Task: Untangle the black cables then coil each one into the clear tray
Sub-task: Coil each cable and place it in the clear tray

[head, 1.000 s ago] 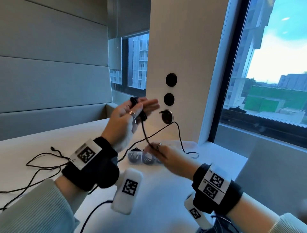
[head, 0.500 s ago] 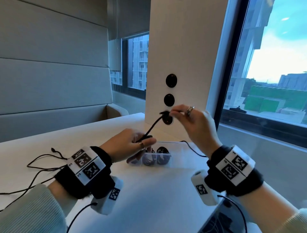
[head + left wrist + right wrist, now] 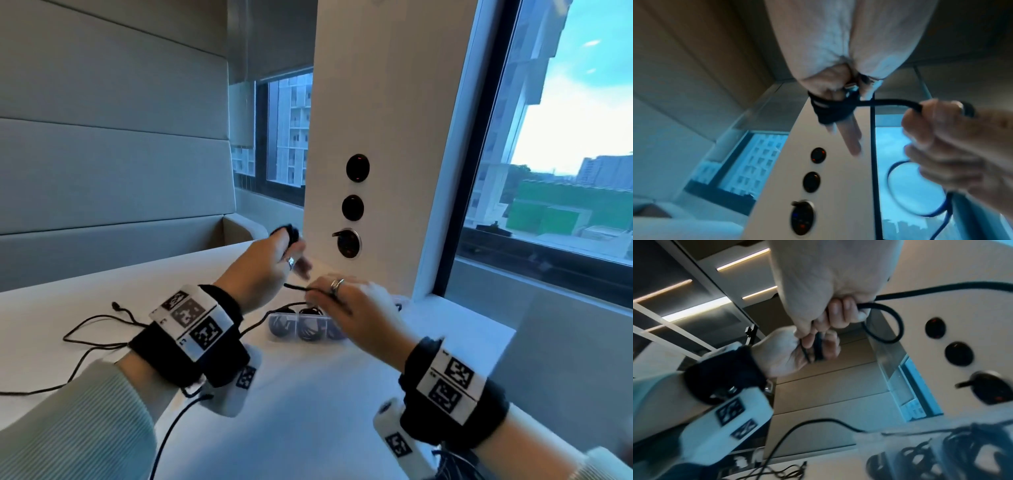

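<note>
In the head view, your clear plastic tray (image 3: 329, 320) sits just below the frame's centre on the white table (image 3: 308, 411), partly behind your right hand; at least two of its compartments hold dark coiled cables (image 3: 310, 330). Your left hand (image 3: 262, 270), just left of centre, has the thin black cable (image 3: 291, 234) wound around its fingers as a small bundle. Your right hand (image 3: 346, 308) pinches the free length of that cable just above the tray. Half a second ago this hand was raised to the lowest round socket (image 3: 349, 244) on the white pillar (image 3: 376, 137); now it is low over the tray, while the left hand has risen. Another loose black cable (image 3: 92, 329) sprawls at the left edge of the table. Bare tabletop lies along the bottom centre of the frame, and the table's edge runs down the right side.

In the left wrist view, the black cable (image 3: 830, 110) is looped several times around two fingers (image 3: 851, 138) at the centre. From the bundle a strand runs right to your right hand (image 3: 953, 146), whose curled fingers grip it.

In the right wrist view, your right hand (image 3: 830, 293) at top centre clamps the black cable (image 3: 884, 324), which forms a loop beside the knuckles. Your left hand (image 3: 797, 352) sits just below, fingers closed on strands. The tray (image 3: 941, 456) with its coils fills the lower right, blurred.
</note>
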Demonstrator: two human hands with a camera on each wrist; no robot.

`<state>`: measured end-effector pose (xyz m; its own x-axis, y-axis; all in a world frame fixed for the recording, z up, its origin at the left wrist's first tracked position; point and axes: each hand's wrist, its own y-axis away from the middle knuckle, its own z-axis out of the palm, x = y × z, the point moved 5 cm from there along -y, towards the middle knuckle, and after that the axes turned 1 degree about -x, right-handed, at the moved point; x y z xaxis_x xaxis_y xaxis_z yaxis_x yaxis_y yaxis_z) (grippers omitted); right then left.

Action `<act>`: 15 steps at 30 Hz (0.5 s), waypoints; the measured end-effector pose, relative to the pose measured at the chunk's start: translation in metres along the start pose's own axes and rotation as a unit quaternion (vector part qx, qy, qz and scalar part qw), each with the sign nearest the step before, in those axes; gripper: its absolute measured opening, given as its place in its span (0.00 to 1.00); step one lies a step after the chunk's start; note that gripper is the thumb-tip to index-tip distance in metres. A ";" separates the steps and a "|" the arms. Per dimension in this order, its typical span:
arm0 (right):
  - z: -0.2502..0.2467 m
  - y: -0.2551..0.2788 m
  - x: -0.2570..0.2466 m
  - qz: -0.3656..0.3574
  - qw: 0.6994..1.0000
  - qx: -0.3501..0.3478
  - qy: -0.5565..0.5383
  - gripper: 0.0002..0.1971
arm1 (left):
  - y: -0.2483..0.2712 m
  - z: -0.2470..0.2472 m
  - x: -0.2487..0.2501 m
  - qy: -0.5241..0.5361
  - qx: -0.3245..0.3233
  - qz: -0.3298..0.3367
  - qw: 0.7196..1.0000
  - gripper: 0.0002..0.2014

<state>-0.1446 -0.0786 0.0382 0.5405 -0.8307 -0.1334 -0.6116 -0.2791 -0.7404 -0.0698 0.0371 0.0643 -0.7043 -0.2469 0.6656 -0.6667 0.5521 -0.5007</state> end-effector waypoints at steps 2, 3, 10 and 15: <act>-0.016 -0.004 0.012 0.013 0.998 0.065 0.004 0.16 | 0.007 0.010 -0.008 -0.060 -0.062 -0.039 0.996 0.17; -0.022 -0.006 0.018 0.020 0.996 0.090 0.007 0.15 | 0.011 0.014 -0.009 -0.065 -0.086 -0.048 0.993 0.20; -0.031 -0.024 0.038 0.085 0.986 0.141 -0.035 0.16 | 0.030 0.030 0.007 0.175 -0.193 -0.049 0.964 0.22; -0.012 -0.029 0.036 0.115 0.987 -0.019 -0.108 0.13 | 0.024 0.011 0.029 0.336 -0.108 -0.030 0.935 0.22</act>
<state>-0.1139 -0.1063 0.0625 0.4931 -0.7535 -0.4349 -0.7509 -0.1162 -0.6501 -0.1088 0.0342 0.0650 -0.3067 0.2326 0.9230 -0.5850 0.7188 -0.3755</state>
